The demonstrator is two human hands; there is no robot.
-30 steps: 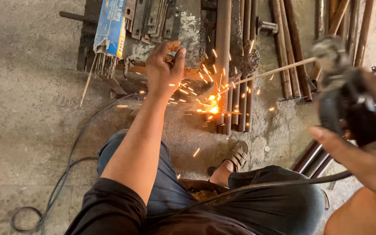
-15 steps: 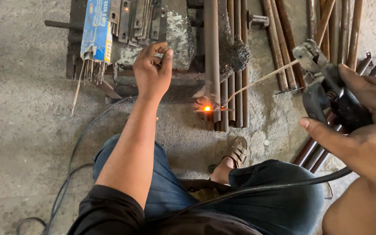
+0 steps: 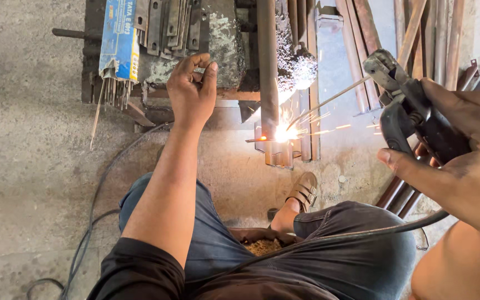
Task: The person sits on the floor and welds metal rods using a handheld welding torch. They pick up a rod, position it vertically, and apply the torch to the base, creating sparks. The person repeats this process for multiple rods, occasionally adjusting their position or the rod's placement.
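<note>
At floor level, right hand (image 3: 462, 161) grips electrode holder (image 3: 412, 114), rod (image 3: 329, 103) thin, springy, sparking on stiff, likely heavy steel bars (image 3: 276, 147); left hand (image 3: 193, 89) half-curled, empty.

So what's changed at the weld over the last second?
The spark shower died to a small glow, then flared again at the welding rod tip on the pipe ends. The right hand kept its grip on the electrode holder. The left hand stayed raised over the steel block.
</note>
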